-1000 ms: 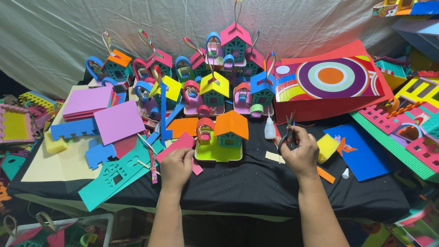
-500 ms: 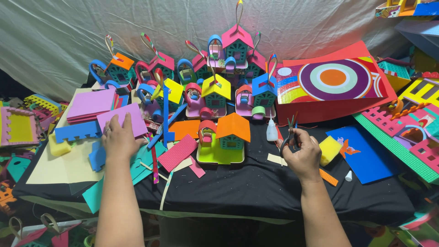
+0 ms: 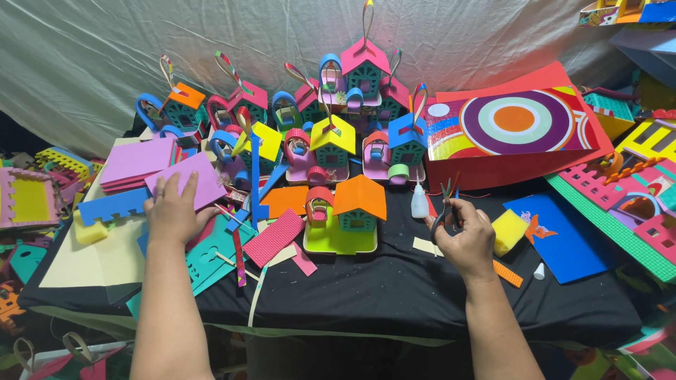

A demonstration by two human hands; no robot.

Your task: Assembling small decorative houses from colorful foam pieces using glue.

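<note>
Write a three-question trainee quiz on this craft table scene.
1. True or false: the left hand rests flat on the lilac foam sheet.
2. What does the right hand hold: (a) small scissors, (b) glue bottle, (c) yellow sponge?
3. What colour is the roof of the small foam house on the lime-green base?

Key: 1 true. 2 a, the small scissors. 3 orange.

Behind my worktop (image 3: pixel 422 295) hangs a pale grey-white sheet (image 3: pixel 105 49), wrinkled and creased, filling the whole back of the view like a wall. The worktop itself is draped in black cloth that falls over its front edge. Light is even and bright on the sheet; the corners beside and below the worktop fall into dark shadow.
</note>
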